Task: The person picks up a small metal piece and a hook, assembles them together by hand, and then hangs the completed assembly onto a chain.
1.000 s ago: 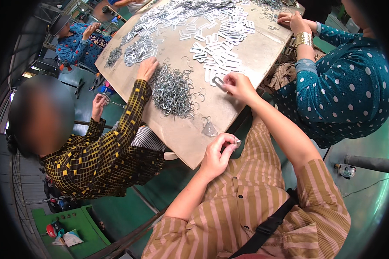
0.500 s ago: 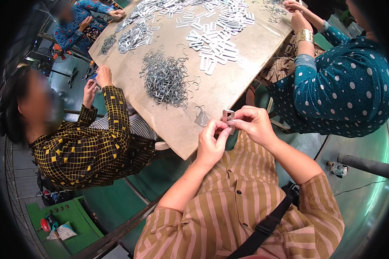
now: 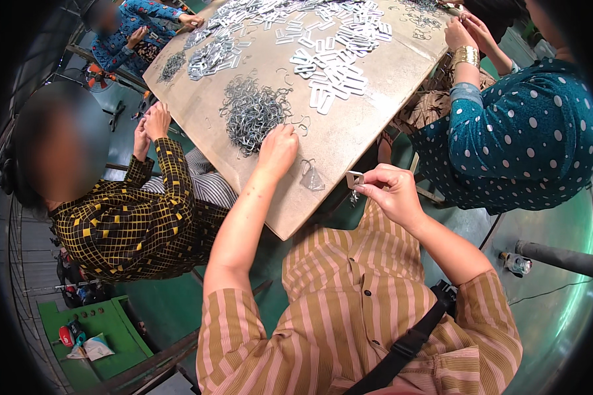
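Observation:
At the near edge of a tangled pile of bent metal hooks (image 3: 249, 115), my left hand (image 3: 278, 150) reaches down with its fingers drawn together. Its fingertips are hidden, so what they pinch does not show. Past the table's near right edge, my right hand (image 3: 395, 192) pinches a small metal buckle plate (image 3: 354, 178) with an opening through it. Something small and shiny hangs below that plate, too small to make out. On the table between my hands lies a small clear piece of plastic (image 3: 313, 179) beside a loose hook.
Many slotted metal plates (image 3: 339, 76) cover the far part of the table (image 3: 270, 207). A co-worker in a yellow-and-black top (image 3: 138, 227) sits at the left, another in a dotted teal top (image 3: 524, 135) at the right. A third person (image 3: 128, 36) works at the far left.
My left hand has let go of the plate and moved forward and left to the hook pile. My right hand keeps hold of the plate in nearly the same place.

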`<state>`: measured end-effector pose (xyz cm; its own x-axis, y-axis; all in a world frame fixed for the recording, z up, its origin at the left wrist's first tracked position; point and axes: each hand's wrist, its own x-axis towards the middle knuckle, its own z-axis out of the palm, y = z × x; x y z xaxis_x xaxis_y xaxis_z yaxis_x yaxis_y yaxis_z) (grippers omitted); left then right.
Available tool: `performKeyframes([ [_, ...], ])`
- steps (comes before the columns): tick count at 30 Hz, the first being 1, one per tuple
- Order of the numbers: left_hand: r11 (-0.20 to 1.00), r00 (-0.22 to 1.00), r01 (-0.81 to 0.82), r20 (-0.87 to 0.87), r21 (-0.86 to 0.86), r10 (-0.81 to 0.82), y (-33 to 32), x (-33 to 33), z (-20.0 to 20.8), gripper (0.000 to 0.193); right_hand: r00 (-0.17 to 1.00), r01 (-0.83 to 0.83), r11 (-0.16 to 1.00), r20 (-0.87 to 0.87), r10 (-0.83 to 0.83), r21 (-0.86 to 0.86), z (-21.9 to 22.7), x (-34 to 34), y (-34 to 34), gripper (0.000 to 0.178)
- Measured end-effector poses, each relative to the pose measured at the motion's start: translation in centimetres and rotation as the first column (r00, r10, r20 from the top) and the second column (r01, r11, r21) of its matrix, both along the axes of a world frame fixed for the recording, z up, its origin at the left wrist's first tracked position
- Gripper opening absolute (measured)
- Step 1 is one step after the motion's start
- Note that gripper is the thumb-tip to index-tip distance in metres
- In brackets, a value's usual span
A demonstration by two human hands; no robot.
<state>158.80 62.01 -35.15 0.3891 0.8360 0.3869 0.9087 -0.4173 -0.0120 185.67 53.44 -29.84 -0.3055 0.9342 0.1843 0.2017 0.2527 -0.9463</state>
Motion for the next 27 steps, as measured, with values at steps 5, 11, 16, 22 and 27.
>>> performKeyframes([
  [5, 0.978, 0.936, 0.165, -0.294, -0.129, -0.196, 1.5, 0.5, 1.1, 0.008, 1.000, 0.024, 1.000, 0.019, -0.025, 0.011, -0.4, 0.3, -0.2, 0.007],
  [11, 0.949, 0.967, 0.000, 0.240, -0.316, 0.080, -0.9, 2.0, 4.0, 0.006, 0.999, 0.038, 0.999, -0.022, -0.039, -0.026, -0.2, 0.5, -0.7, 0.007],
  [16, 0.820, 0.289, 0.425, 0.916, -0.384, 0.279, -8.3, 5.6, 5.3, 0.007, 0.999, 0.031, 0.999, 0.037, -0.032, 0.015, -0.5, 0.3, -0.4, 0.008],
  [22, 0.947, 0.564, 0.306, 0.820, -0.097, -0.098, -10.1, 8.4, 5.7, 0.011, 1.000, 0.014, 1.000, 0.019, -0.014, -0.002, -0.5, -0.3, -0.4, 0.009],
  [27, 0.959, 0.377, 0.273, 0.909, 0.074, -0.177, -10.0, 8.9, 4.8, 0.013, 0.998, -0.037, 0.998, 0.050, 0.035, 0.041, -0.1, -0.6, 0.1, 0.009],
])
